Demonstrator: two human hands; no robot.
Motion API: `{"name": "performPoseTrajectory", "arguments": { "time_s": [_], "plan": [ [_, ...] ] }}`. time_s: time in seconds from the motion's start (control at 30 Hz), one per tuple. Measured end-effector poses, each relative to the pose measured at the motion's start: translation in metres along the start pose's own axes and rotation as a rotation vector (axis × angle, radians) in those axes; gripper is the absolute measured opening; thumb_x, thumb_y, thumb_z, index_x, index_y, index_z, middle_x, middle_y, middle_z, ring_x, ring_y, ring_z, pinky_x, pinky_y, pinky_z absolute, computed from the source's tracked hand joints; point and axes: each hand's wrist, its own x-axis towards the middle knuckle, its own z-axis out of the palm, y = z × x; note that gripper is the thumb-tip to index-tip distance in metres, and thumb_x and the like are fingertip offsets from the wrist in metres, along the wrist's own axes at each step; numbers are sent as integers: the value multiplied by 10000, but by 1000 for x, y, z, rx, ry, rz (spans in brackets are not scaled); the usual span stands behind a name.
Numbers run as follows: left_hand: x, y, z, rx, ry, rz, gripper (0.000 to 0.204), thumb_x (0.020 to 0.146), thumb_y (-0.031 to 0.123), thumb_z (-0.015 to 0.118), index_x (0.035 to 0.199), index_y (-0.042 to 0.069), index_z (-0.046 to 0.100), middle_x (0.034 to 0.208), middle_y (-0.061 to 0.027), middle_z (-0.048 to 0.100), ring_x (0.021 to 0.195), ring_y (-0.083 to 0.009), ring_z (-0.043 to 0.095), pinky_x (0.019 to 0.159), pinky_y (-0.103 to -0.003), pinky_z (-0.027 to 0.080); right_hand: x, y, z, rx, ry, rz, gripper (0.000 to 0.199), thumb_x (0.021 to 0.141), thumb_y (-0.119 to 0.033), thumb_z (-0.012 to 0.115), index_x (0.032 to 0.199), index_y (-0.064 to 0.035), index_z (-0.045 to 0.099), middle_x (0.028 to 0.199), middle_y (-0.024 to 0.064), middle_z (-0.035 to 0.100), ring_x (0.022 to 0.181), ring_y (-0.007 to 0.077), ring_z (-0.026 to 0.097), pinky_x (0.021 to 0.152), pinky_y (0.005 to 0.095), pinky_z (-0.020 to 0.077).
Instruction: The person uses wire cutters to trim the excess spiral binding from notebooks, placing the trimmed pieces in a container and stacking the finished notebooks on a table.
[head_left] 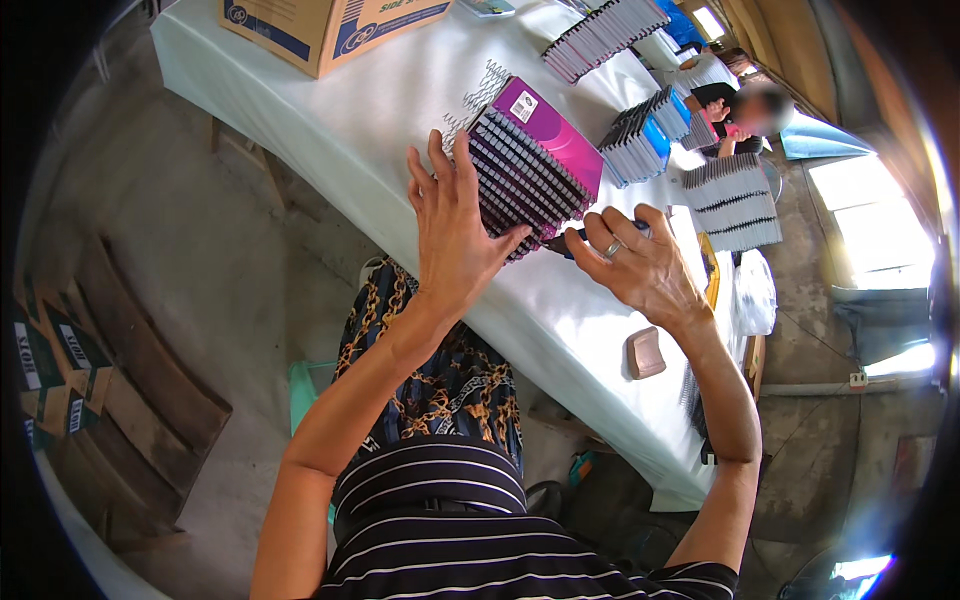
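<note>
A stack of purple spiral notebooks (535, 165) lies on the white-covered table, its coiled spines turned toward me. Loose wire coil ends (487, 85) stick out past the far-left end of the stack. My left hand (450, 225) rests against the spines with its fingers spread and its thumb touching the near corner. In my right hand (640, 260) are dark-handled pliers (560, 243), their tip at the coils by the near right corner. The fingers wrap round the handles and partly hide them. A brown block-like object (646, 353) lies on the table near my right forearm.
A cardboard box (320, 35) stands at the table's far left. More stacks of spiral notebooks (640, 140) line the right side, where another person (745, 115) sits. The white table (570, 330) has its near edge just before my body. Wooden benches (150, 370) are at left.
</note>
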Motion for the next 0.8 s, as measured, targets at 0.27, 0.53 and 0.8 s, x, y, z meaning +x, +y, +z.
{"name": "performPoseTrajectory", "arguments": {
  "time_s": [0.27,0.53,0.8],
  "plan": [
    [0,3,-2,-30,-13,-58,1205,703,479,821,1542,39,77,1564,-326,102,1428,-572,10,1130,-654,128,15,-24,-18,28,-214,220,265,739,-194,702,972,-74,664,952,17,627,936,169,597,838,337,464],
    [12,10,-3,-25,-5,-28,1184,709,411,842,1540,47,82,1563,-317,106,1423,-574,33,1130,-651,137,6,18,-11,15,41,-9,316,743,-176,701,1046,-124,625,1061,2,593,1054,138,562,1003,368,409],
    [10,10,-3,-52,-12,-66,1190,702,372,851,1542,48,72,1568,-317,84,1425,-576,15,1132,-648,131,7,-14,-14,-22,-248,116,262,740,-148,662,986,-61,641,979,25,634,929,160,596,824,315,482]
  ]
}}
